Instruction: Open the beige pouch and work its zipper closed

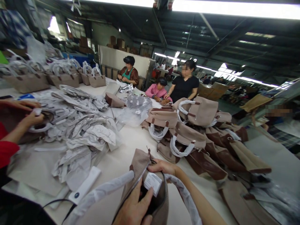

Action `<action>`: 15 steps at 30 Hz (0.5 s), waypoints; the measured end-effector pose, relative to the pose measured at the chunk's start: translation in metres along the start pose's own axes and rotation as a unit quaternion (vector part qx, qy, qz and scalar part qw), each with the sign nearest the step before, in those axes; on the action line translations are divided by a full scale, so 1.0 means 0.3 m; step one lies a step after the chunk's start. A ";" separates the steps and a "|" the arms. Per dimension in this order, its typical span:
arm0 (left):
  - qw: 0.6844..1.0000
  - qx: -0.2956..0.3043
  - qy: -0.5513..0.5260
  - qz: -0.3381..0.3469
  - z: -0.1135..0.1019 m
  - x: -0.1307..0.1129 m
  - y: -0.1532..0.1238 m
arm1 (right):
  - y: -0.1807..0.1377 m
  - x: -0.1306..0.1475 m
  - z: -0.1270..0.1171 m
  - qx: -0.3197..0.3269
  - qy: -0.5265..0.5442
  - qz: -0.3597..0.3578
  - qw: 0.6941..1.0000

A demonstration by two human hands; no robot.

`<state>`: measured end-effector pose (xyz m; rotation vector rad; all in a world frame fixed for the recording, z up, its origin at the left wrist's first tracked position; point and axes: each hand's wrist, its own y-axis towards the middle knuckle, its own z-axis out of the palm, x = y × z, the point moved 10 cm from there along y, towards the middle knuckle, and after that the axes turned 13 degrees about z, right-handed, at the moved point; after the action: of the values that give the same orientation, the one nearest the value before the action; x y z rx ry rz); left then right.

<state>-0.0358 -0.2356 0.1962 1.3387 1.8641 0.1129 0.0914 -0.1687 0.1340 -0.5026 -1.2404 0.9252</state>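
Observation:
A beige handbag (138,164) with its zipper undone stands at the near edge of the white table (131,137). Its two handles (105,189) are wrapped in white paper. My left hand (133,207) reaches into the bag's mouth, with the thumb against a small white tag (152,182). On the far rim of the opening, my right hand (164,167) pinches the bag's edge and keeps it apart. The inside of the bag is dark and hidden.
A pile of beige and brown handbags (199,137) lies to the right. Crumpled grey paper (82,125) covers the left of the table. A person in a red sleeve (7,150) handles a bag at left. Three people work at the far end. Finished bags (63,78) line the back left.

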 end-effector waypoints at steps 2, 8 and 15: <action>1.000 0.000 0.000 0.005 -0.008 -0.002 0.002 | -0.001 0.000 0.003 0.002 0.001 -0.005 1.000; 1.000 -0.006 0.004 0.008 -0.009 -0.011 -0.009 | -0.004 -0.002 0.014 0.007 0.000 -0.010 1.000; 1.000 0.007 0.004 -0.014 -0.003 -0.004 -0.026 | 0.002 -0.024 0.027 0.005 0.008 -0.021 1.000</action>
<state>-0.0422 -0.2398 0.1935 1.3233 1.8923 0.0902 0.0833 -0.1755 0.1316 -0.4739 -1.2273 0.8909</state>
